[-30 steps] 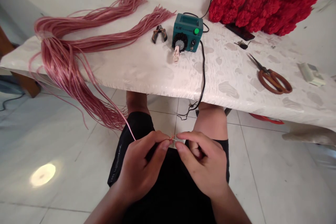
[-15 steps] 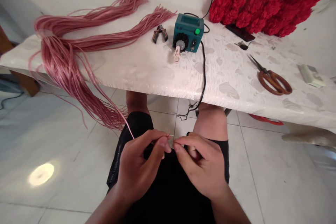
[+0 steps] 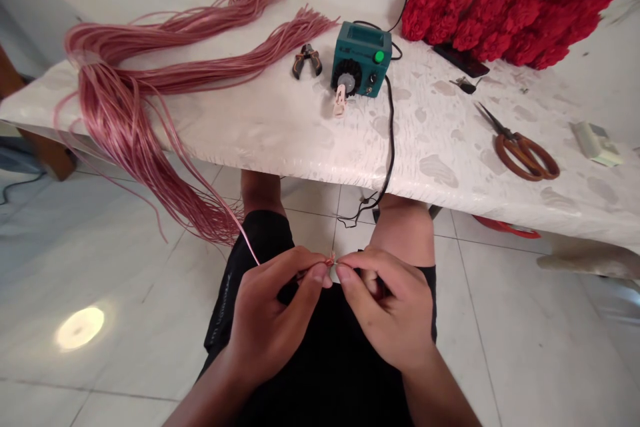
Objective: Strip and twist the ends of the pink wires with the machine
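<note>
Over the lap, the left hand and right hand each hold a narrow grip, pinching one thin pink wire at its tip. On the white bench lie one long pink wire bundle, one pair of black-and-orange pliers and one pair of brown-handled scissors.

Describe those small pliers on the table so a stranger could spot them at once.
On the white table, find the teal box with a green button. Just left of it, beside the pink strands, lie small pliers with black-and-orange handles, unlike the brown-handled scissors further right.
</note>
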{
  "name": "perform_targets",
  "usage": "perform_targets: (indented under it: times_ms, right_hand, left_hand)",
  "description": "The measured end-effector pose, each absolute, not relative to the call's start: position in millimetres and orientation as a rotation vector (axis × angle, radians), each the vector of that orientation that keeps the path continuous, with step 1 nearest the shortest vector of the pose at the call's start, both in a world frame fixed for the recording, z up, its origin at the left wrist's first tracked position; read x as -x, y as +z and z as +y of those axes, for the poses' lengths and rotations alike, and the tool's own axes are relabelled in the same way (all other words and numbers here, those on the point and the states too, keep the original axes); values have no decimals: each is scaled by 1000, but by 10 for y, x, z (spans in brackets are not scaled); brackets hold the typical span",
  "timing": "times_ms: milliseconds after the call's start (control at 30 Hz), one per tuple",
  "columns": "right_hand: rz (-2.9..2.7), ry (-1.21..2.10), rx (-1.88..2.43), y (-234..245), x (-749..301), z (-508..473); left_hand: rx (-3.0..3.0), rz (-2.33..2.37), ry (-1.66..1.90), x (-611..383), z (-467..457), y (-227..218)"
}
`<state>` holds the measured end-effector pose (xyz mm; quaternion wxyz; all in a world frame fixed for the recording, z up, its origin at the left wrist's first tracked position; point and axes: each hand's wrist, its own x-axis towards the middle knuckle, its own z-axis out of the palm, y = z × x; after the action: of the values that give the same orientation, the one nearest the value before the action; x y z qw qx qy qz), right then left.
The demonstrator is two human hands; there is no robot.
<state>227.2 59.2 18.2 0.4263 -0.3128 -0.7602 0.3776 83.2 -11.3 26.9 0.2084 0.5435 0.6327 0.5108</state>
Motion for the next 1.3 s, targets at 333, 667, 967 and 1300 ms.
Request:
perform_targets:
  times_ms: [333,667,967,1300]
  right_hand:
    - [-1840,1004,785,193,-2260,561]
    - [-1847,1160,819,148,-2285,575]
    - [-1873,1089,771,141,-2271,542]
    - [-1850,1086,704,103,-2371,562]
  left_hand:
    - [-1424,1945,1480,-879,-128,186]
    - [-1467,2023,1519,-890,-119,154]
    - [-1469,2050,1504,-892,-145,134]
    - [-1342,1976,1497,-905,-149,181]
